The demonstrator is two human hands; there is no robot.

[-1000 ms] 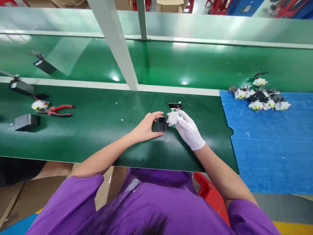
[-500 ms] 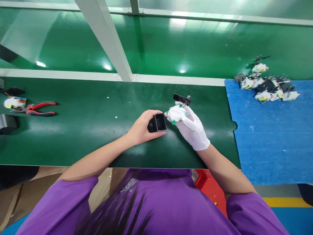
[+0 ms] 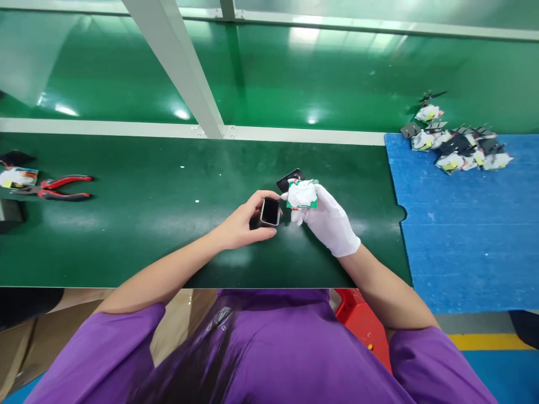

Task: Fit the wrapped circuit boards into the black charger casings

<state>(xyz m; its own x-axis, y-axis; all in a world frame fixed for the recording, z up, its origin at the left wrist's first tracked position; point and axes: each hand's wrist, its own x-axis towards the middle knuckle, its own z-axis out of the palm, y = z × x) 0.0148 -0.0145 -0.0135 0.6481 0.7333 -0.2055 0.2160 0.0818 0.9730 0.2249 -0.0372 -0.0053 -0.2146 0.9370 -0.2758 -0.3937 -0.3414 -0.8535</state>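
My bare left hand (image 3: pixel 243 225) grips a small black box-shaped housing (image 3: pixel 270 212), its open end facing me and to the right. My right hand (image 3: pixel 332 224), in a white glove, holds a green circuit board (image 3: pixel 314 203) covered in a lump of white putty-like material (image 3: pixel 302 193). A flat black end piece (image 3: pixel 289 179) with a short red wire hangs at the board's far left side. Board and housing are close together but apart. The glove hides the board's underside.
Red-handled pliers (image 3: pixel 65 188) lie at the left beside another white-coated board (image 3: pixel 19 177). On the right, a blue sheet (image 3: pixel 455 235) carries several similar board assemblies (image 3: pixel 457 148) at its far edge. A pale metal post (image 3: pixel 181 67) rises behind the green table (image 3: pixel 138 235).
My right hand has turned the board, bringing the black end piece from its far right to its far left. The housing in my left hand has shifted slightly left.
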